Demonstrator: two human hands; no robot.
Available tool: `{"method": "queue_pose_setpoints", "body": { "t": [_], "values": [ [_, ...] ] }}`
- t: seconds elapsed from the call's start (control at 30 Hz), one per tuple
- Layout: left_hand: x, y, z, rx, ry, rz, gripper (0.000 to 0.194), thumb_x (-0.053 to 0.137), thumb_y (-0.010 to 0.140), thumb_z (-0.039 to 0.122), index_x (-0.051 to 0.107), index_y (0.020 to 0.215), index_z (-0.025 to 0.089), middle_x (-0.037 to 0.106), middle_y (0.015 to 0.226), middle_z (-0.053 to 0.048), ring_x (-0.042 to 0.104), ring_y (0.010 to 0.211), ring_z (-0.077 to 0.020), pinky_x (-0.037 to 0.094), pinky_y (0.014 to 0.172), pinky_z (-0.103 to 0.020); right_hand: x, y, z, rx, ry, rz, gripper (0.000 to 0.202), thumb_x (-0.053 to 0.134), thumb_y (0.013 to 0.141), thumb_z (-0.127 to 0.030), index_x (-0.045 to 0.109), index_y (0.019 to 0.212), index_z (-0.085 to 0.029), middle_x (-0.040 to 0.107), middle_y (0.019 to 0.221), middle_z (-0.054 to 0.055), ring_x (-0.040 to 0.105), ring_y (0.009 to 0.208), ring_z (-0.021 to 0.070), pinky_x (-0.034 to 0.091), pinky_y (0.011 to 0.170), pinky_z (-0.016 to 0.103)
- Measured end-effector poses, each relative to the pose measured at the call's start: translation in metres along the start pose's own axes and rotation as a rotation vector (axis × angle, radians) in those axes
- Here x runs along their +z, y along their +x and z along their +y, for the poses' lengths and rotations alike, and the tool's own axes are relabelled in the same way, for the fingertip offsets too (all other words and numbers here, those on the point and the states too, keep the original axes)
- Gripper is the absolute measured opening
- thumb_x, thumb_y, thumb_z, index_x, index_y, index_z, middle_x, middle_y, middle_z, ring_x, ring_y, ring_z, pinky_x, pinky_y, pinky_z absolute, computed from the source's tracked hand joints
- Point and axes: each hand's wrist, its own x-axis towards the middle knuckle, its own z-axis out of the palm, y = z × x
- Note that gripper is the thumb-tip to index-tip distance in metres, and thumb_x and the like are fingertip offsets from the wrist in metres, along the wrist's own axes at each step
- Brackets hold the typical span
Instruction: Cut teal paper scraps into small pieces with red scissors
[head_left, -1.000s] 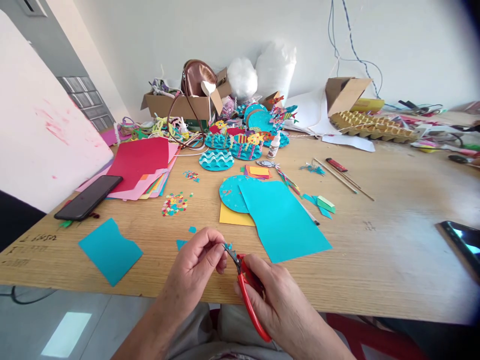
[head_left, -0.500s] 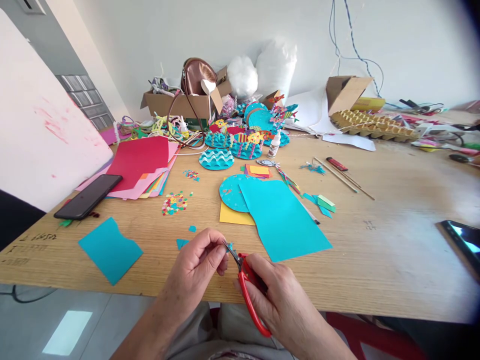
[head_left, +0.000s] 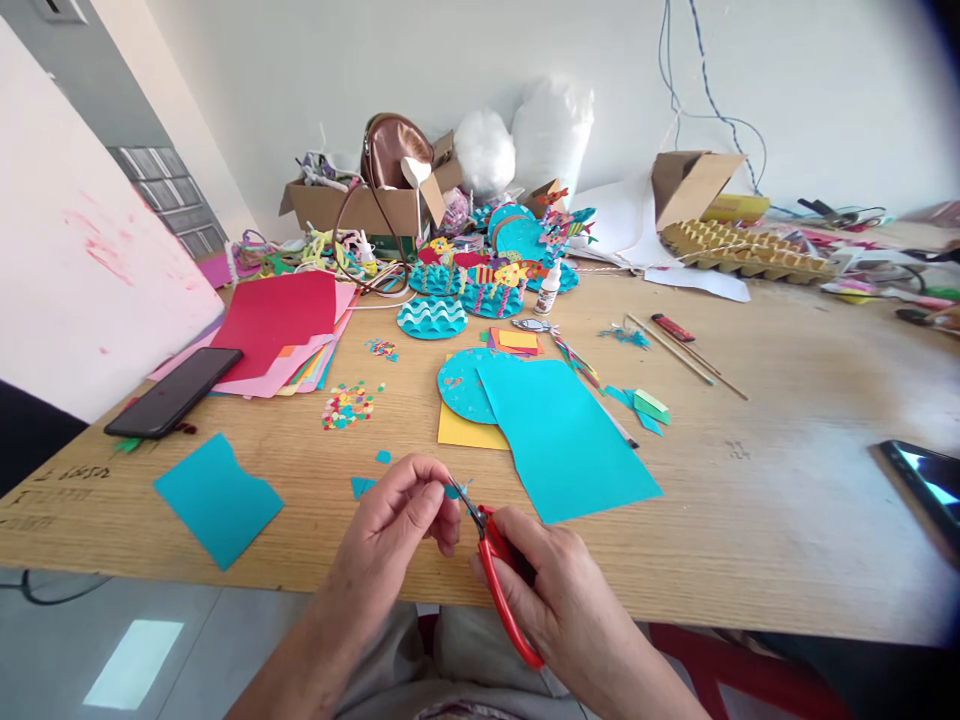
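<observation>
Teal scrap, mostly hidden, pinched in left hand; right hand clamps scissors.

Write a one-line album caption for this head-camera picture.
Right hand works red scissors on a tiny teal paper scrap pinched by the left hand, above a cluttered wooden table.

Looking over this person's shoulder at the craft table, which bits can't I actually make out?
- Teal scrap: too small, half covered by the left hand; shape unclear.
- Scissors: handle loops hidden inside the right hand.
- Tablet: cut off by the right edge of the head view; screen unreadable.
- Box: contents a tangle, too far to sort out.
- Table: far right end blurred.
</observation>
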Motion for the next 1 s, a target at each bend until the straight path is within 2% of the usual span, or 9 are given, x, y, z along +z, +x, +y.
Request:
{"method": "queue_pose_setpoints", "body": {
  "t": [0.2,0.37,0.63,0.87,1.0],
  "values": [
    [0.0007,0.0007,-0.0042,0.05,0.045,-0.007,0.013,0.057,0.082,0.027,0.057,0.074,0.017,0.055,0.062,0.003,0.052,0.056,-0.0097,0.042,0.054,-0.021,0.0006,0.0003,-0.0009,0.008,0.018,-0.018,0.022,0.041,0.087,-0.024,0.034,0.066,-0.023,0.042,0.057,-0.006,0.038,0.05,0.0108,0.026,0.048,0.021],
    [-0.0013,0.0012,-0.0043,0.06,0.043,-0.027,0.013,0.054,0.086,0.025,0.056,0.075,0.017,0.054,0.063,0.004,0.052,0.058,-0.0087,0.042,0.056,-0.02,-0.0016,0.002,-0.0067,0.059,0.002,-0.081,0.014,0.041,0.085,-0.023,0.04,0.071,-0.022,0.046,0.06,-0.004,0.039,0.05,0.012,0.027,0.048,0.022],
    [0.0005,-0.0022,-0.0082,0.076,0.001,-0.031,0.011,0.054,0.086,0.025,0.057,0.078,0.018,0.056,0.065,0.003,0.053,0.06,-0.0094,0.043,0.058,-0.02,0.0031,0.0016,-0.0041,0.06,-0.05,-0.022,0.017,0.039,0.085,-0.026,0.035,0.068,-0.024,0.048,0.06,-0.003,0.041,0.052,0.0139,0.028,0.05,0.023],
    [0.0063,-0.001,-0.0084,0.074,-0.022,0.002,0.012,0.057,0.085,0.026,0.058,0.077,0.017,0.056,0.063,0.003,0.053,0.059,-0.0095,0.044,0.057,-0.02,0.0024,0.0025,-0.002,0.062,-0.023,-0.015,0.015,0.038,0.085,-0.029,0.045,0.074,-0.022,0.057,0.067,0.001,0.05,0.057,0.0161,0.031,0.052,0.024],
    [0.006,-0.0011,-0.0086,0.074,-0.009,-0.003,0.011,0.055,0.086,0.024,0.058,0.077,0.018,0.056,0.063,0.004,0.053,0.059,-0.0089,0.044,0.057,-0.019,0.0027,0.0018,-0.0031,0.053,-0.038,0.002,0.016,0.038,0.085,-0.03,0.047,0.074,-0.022,0.056,0.064,0.0,0.048,0.053,0.0153,0.03,0.051,0.024]
  ]
}}
